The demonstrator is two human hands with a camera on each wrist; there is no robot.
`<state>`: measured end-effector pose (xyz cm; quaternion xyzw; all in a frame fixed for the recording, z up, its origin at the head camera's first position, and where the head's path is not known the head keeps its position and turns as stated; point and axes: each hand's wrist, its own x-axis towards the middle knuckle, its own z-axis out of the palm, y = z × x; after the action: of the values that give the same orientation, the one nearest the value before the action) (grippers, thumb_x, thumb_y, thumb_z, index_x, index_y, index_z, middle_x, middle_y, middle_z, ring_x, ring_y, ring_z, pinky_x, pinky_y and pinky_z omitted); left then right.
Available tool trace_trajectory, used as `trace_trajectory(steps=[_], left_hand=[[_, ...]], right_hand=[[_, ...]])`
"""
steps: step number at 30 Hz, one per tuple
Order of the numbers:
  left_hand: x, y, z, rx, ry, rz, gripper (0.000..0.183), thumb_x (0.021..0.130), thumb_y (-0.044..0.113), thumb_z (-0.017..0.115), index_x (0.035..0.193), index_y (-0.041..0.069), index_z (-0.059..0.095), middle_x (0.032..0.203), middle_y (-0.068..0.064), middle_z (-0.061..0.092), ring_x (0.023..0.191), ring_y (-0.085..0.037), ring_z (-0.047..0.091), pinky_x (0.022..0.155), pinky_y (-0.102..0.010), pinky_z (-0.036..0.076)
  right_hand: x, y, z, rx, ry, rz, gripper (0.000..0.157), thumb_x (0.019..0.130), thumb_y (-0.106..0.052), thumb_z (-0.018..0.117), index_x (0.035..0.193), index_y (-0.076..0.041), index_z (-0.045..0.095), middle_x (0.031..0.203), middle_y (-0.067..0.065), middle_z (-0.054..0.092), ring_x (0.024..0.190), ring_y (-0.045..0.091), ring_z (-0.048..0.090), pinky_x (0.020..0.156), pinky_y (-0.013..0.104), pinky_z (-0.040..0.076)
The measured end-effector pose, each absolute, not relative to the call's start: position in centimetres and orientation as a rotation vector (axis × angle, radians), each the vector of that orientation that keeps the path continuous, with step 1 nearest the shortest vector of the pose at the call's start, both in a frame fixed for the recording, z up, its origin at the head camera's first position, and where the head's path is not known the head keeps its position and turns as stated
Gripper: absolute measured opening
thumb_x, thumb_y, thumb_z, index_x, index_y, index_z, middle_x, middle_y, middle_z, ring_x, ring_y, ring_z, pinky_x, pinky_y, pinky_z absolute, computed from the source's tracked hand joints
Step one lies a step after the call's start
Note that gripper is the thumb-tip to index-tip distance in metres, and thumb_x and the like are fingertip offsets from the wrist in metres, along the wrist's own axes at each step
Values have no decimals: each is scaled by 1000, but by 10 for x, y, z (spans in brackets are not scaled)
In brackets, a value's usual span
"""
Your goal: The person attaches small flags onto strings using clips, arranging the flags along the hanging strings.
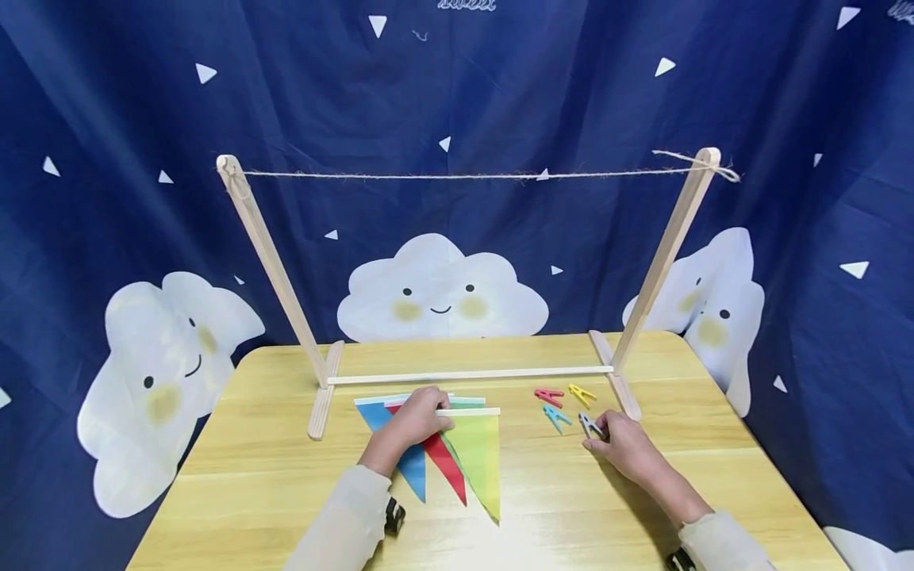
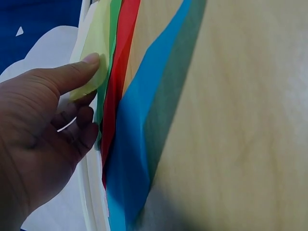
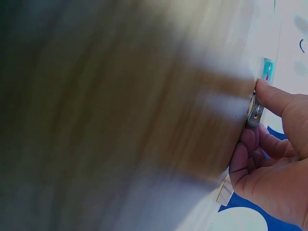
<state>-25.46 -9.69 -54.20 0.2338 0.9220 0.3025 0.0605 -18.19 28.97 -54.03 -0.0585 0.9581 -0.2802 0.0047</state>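
Note:
My left hand (image 1: 420, 416) pinches the white-edged top of a yellow triangular pennant (image 1: 485, 456) between thumb and fingers. Beneath it, overlapping, are a green pennant (image 2: 113, 36), a red pennant (image 1: 446, 466) and a blue pennant (image 1: 412, 472) on the table. In the left wrist view the thumb presses on the yellow cloth. My right hand (image 1: 628, 446) holds a grey clothespin (image 1: 589, 426) at the table surface, thumb on one side and fingertips on the other. Just beyond it lie a red clothespin (image 1: 548, 396), a yellow clothespin (image 1: 581, 394) and a blue clothespin (image 1: 555, 417).
A wooden frame stands across the back of the table (image 1: 243, 476), with a left post (image 1: 274, 274), a right post (image 1: 664, 258) and a low crossbar (image 1: 464, 375). Twine (image 1: 457, 176) is tied between the post tops. A blue curtain (image 1: 457, 95) hangs behind.

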Motion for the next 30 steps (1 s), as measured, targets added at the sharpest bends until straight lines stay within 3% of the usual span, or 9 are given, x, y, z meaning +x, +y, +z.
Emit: trace_trajectory(steps=[8, 21, 30], left_hand=[[-253, -98, -542, 713, 2749, 1050, 26, 89, 6, 76, 73, 14, 57, 72, 5, 46, 71, -12, 46, 66, -27, 40], [-245, -96, -538, 676, 2719, 1281, 14, 93, 10, 77, 85, 19, 70, 75, 6, 61, 67, -8, 53, 66, -24, 48], [-243, -91, -536, 641, 2699, 1368, 3, 95, 16, 76, 95, 14, 77, 85, 6, 69, 70, -7, 57, 64, -22, 51]], right_hand=[[-181, 289, -539, -167, 2982, -886, 29, 83, -12, 85, 94, 1, 62, 82, 4, 60, 73, 16, 50, 61, 27, 42], [-181, 288, -537, -180, 2983, -876, 29, 84, -12, 84, 95, 0, 60, 85, 5, 58, 76, 16, 50, 65, 30, 43], [-182, 291, -534, -204, 2995, -898, 29, 83, -13, 85, 92, -2, 60, 80, 2, 58, 71, 15, 49, 61, 28, 40]])
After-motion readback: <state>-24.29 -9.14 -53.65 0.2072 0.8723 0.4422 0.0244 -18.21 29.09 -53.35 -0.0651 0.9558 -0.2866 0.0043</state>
